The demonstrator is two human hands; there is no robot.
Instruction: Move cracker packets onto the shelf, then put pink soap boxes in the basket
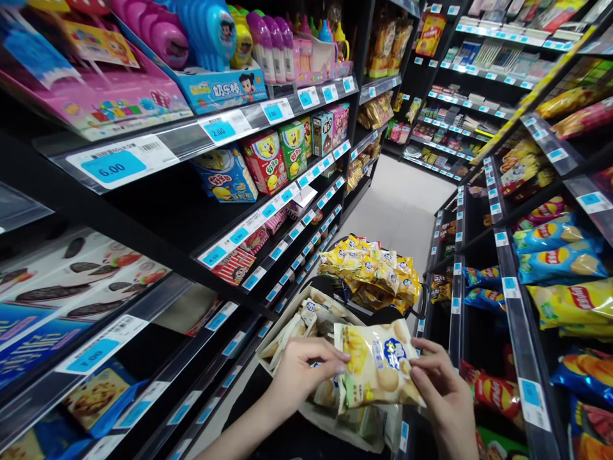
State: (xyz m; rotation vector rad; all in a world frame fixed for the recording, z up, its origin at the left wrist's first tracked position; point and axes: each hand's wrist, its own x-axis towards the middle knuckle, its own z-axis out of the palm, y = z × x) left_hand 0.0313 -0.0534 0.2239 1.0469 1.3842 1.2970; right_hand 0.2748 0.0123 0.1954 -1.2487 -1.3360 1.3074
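Note:
Between my two hands is a cream-and-yellow snack bag (383,358) with a blue logo, held up with its printed front showing. My left hand (306,370) pinches its left edge between thumb and fingers. At its right edge, my right hand (443,390) grips it with thumb and fingers. Just below and behind it stands an open cardboard box (276,327) holding several similar pale bags (309,313). Beyond the box, yellow snack bags (373,271) are heaped in a black basket (424,301).
On the left, shelves with price labels (225,128) hold toy candies (211,38), small cartons (265,163) and biscuit packs (86,275). Chip bags (560,259) fill the right-hand shelves. A pale floor aisle (407,198) leads to shelving (479,83) at the back.

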